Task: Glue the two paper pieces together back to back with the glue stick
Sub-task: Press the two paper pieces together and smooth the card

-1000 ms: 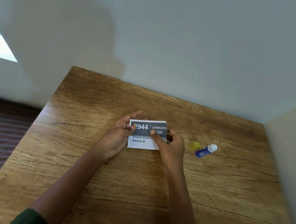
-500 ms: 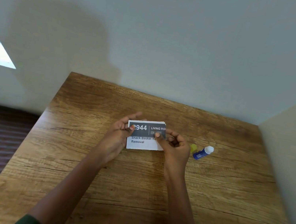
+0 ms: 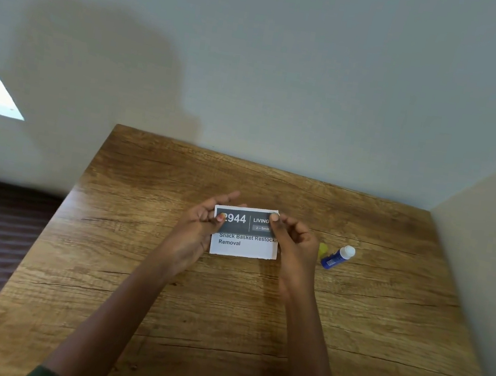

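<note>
Paper card (image 3: 244, 247): left fingers (image 3: 220, 218) still pinch it, right fingers (image 3: 274, 218) now pinch its corner.

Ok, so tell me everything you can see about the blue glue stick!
The glue stick is a small blue tube, plastic by its look, with a pale label and a white end pointing away and rightward. It lies on its side on the wooden table, to the right of the right hand, and no hand touches it. A little yellow-green piece, perhaps its cap, sits close by its left side; whether they touch is unclear.
</note>
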